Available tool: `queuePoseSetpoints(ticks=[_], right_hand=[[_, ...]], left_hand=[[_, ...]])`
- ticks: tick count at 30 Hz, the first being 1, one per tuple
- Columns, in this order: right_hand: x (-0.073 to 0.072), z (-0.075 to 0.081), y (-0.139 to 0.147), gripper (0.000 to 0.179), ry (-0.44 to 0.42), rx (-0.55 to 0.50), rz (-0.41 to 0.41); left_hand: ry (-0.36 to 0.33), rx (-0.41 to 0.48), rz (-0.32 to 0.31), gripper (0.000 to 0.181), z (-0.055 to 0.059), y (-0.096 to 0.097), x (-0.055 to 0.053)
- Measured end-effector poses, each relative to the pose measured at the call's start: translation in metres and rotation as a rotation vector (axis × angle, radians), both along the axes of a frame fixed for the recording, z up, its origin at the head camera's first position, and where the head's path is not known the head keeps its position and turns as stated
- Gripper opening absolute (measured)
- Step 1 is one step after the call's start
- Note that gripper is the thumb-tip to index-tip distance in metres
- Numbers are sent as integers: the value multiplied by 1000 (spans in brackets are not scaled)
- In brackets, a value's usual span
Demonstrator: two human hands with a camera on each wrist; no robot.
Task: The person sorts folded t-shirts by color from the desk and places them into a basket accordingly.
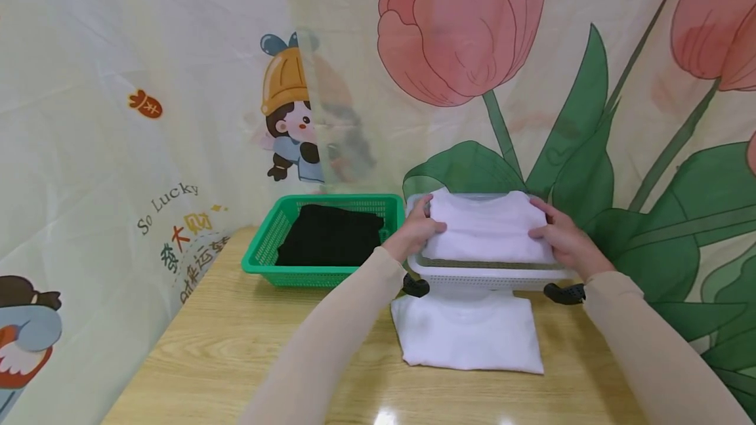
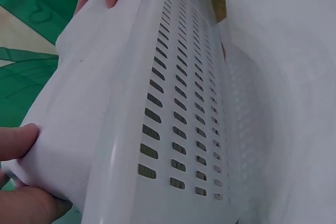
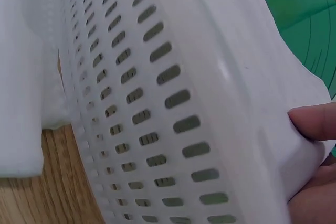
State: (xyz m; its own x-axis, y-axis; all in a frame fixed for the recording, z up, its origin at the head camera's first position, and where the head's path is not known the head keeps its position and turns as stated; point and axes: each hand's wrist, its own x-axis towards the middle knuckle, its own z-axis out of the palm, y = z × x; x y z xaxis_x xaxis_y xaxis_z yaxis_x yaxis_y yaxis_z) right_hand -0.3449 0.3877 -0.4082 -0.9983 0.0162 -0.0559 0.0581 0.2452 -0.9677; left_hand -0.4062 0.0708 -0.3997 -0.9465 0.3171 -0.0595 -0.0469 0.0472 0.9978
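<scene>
A folded white shirt [image 1: 484, 228] spans the top of a white perforated basket [image 1: 496, 275] in the head view. My left hand [image 1: 417, 228] pinches its left edge between thumb and fingers, while my right hand [image 1: 561, 235] pinches the right edge. The left wrist view shows the left fingers [image 2: 26, 203] gripping a bunched corner of the shirt above the basket rim. Thumb and fingers [image 3: 317, 124] of the right hand hold the opposite edge in the right wrist view. A second folded white shirt [image 1: 469, 336] lies flat on the table in front of the basket.
To the left of the white basket stands a green perforated basket [image 1: 260, 269] with folded black cloth [image 1: 331, 236] inside. Both baskets sit on a wood-grain table [image 1: 236, 340]. A printed curtain [image 1: 201, 51] hangs close behind them.
</scene>
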Motion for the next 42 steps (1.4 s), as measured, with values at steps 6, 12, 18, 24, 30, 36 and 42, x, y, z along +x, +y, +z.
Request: queuePoseSetpoints(ticks=[6, 12, 18, 24, 30, 36, 42], right_hand=[[-5, -5, 7, 93, -3, 13, 22], [-14, -13, 9, 92, -8, 6, 67], [-21, -20, 9, 90, -3, 42, 105], [-23, -27, 8, 90, 3, 73, 99], [-21, -26, 3, 89, -12, 93, 83], [-18, -22, -3, 89, -67, 89, 115], [-16, -25, -3, 87, -106, 93, 122]], left_hand=[[-4, 12, -7, 91, -4, 7, -4], [-7, -43, 27, 92, -15, 12, -6], [-21, -84, 46, 91, -23, 18, -9], [-68, -104, 111, 97, -32, 29, -13], [-106, -131, 153, 99, -36, 34, -18], [-96, -151, 133, 101, -36, 32, -18], [-116, -233, 146, 103, -42, 37, -18]])
